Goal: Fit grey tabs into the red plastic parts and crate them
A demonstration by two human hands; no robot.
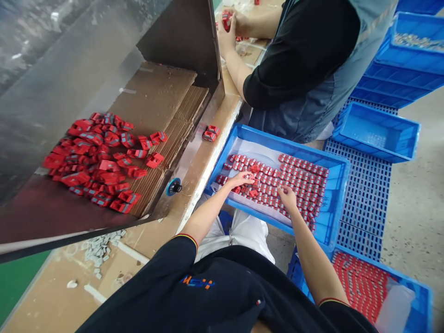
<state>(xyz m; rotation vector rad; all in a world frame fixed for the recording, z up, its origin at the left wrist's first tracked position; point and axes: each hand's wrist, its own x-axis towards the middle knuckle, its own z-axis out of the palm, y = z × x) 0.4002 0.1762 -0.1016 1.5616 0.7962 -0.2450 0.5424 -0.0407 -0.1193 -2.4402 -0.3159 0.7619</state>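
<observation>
A blue plastic tray (pixel 277 138) lined with a white sheet sits in front of me, holding tight rows of small red parts with grey faces (pixel 298 175). My left hand (pixel 243 178) rests on the rows, with a few loose, tilted parts beside it. My right hand (pixel 287 196) is at the tray's near side, its fingertips on the parts. Neither hand shows clearly whether it grips anything. To the left, a heap of the red parts (pixel 93 159) lies on a sloping metal chute (pixel 45 212) and stacked cardboard (pixel 156 97).
A small cluster of red parts (pixel 211 133) stands on the wooden bench edge (pixel 204 171). A co-worker (pixel 301 60) sits at the top, hands on a red part. Stacked blue crates (pixel 398 64) and a crate of packed red parts (pixel 364 286) stand right, on blue mesh flooring (pixel 364 194).
</observation>
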